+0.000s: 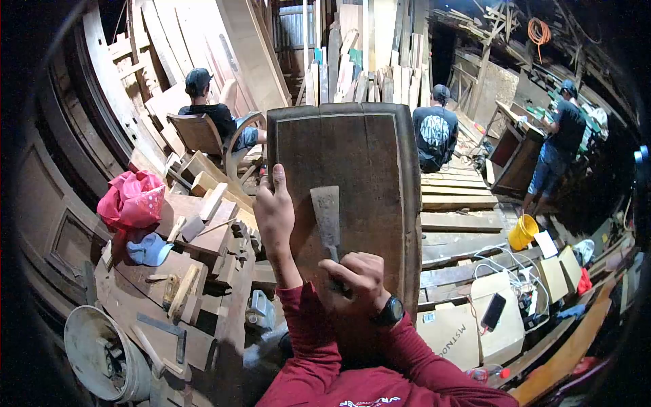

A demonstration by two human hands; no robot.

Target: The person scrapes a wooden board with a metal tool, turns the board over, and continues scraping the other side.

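Observation:
A dark wooden panel [369, 169] with a raised border stands upright in front of me. My left hand [274, 210] grips its left edge, the thumb pointing up along the face. My right hand [357, 275], below a black wristwatch [390, 311], is closed around the handle of a scraper [327, 216]. The scraper's wide, worn metal blade points up and lies over the panel's face; whether it touches the wood I cannot tell.
At left are a workbench [129, 288] with wooden tools, a pink bag [132, 200] and a bucket [105, 356]. Three people sit or stand farther off. Cardboard [444, 334], a phone [493, 312] and a yellow bucket [522, 233] are at right.

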